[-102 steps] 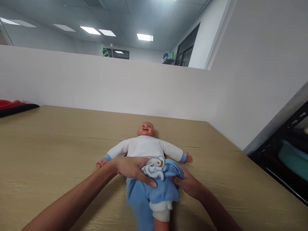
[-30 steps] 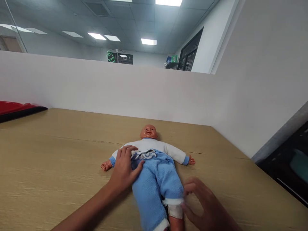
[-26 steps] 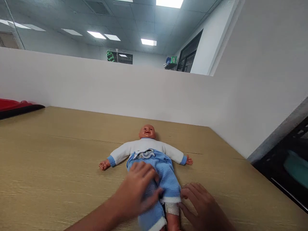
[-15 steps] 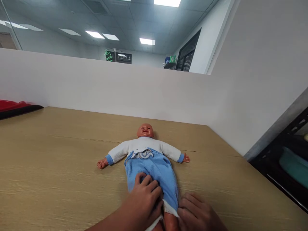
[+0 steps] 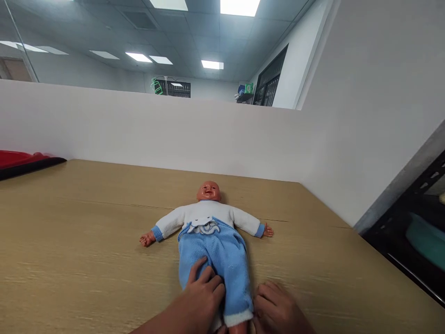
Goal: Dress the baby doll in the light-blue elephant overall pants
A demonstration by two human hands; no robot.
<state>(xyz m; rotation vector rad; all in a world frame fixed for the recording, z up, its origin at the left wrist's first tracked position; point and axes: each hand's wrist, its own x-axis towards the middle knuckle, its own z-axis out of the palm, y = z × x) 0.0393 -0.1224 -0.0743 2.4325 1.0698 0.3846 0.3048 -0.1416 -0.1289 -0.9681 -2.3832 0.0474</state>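
A baby doll (image 5: 208, 191) lies on its back on the wooden table, arms spread, its head away from me. It wears a white long-sleeved top (image 5: 206, 212) with blue cuffs and light blue trousers (image 5: 229, 264) with white hems. My left hand (image 5: 203, 294) rests over the trouser leg on the left, index finger stretched along the cloth and the other fingers bent round it. Beside the right hem (image 5: 239, 318), my right hand (image 5: 278, 308) is closed against the doll's lower leg; its fingertips are hidden. The doll's feet lie out of view.
The wooden table (image 5: 104, 269) meets a white partition (image 5: 174, 134) at the back. A red item with a black edge (image 5: 24, 160) sits at the far left. Past the right wall, a dark shelf (image 5: 392, 236) holds a teal item (image 5: 426, 239).
The right trouser hem, earlier pulled askew toward my right hand, now sits straight and lower round the doll's leg. Both hands have shifted slightly left; the left hand still rests on the trousers.
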